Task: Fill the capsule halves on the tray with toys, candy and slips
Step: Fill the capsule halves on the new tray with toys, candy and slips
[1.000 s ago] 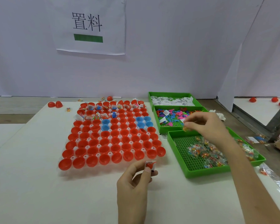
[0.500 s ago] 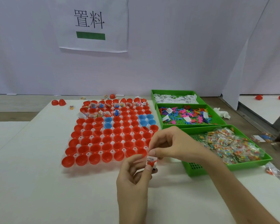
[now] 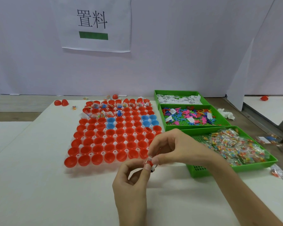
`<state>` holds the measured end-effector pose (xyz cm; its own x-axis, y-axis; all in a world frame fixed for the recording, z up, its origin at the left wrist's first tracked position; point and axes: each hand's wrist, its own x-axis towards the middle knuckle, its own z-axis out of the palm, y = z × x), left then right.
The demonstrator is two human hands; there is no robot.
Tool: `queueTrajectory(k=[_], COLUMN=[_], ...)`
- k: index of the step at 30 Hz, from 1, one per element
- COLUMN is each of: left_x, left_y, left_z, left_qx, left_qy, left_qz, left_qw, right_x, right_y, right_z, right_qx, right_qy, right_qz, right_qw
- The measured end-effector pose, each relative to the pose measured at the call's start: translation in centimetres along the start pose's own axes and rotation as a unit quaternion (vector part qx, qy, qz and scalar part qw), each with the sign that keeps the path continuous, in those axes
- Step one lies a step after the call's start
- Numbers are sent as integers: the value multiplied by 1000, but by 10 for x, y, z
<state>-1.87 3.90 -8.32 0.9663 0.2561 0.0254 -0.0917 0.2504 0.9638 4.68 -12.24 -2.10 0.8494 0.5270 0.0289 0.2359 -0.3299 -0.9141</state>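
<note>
Head cam: both hands are together low in the middle of the shot, left hand (image 3: 131, 181) coming up from 6 o'clock and right hand (image 3: 175, 147) reaching in from 4 o'clock. Both pinch the same little packet (image 3: 150, 162) at the fingertips. It's white with red print and a dark bit at the bottom; can't tell if it's a slip, a toy or several things stacked.

Looks like the step is bundling one cup's worth before dropping it in. My take: keep it pinched tight and small so it lands in one cup and doesn't spill over the rim into a neighbour, then let one hand carry it and free the other for the next grab.

The tray (image 3: 90, 154) sits on the desk (image 3: 39, 185) at about 11 o'clock from the hands, its near right corner just beside the right hand. Most red halves (image 3: 109, 156) look empty, as do the few blue halves (image 3: 111, 120); only the far rows at the tray's 12 o'clock edge hold stuff. The supply bins run off at 1 to 3 o'clock: slips bin (image 3: 178, 91) farthest, toy bin (image 3: 185, 105) in the middle, candy bin (image 3: 252, 165) just beside the right wrist.
</note>
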Motion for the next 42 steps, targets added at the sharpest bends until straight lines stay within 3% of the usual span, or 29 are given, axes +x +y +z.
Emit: queueTrajectory(k=[8,15,31,37,42], left_x=[1,2,0,-3,0], left_y=[-1,0,13,17,11], left_z=[-2,0,1,4,2], left_qx=[-2,-23,-41,-73,-56], left_qy=[13,34,20,13,22], left_qz=[12,2,2,25,20], left_qw=[1000,999,999,997,998], right_x=[2,3,4,6,20], right_y=[-1,-1,2,-1,-16], right_z=[8,8,11,3,-6], right_qx=[41,52,71,94,8], right_qy=[-33,-15,-4,-35,-38], right_qz=[-5,-30,1,-33,-23], right_qw=[999,998,997,994,999])
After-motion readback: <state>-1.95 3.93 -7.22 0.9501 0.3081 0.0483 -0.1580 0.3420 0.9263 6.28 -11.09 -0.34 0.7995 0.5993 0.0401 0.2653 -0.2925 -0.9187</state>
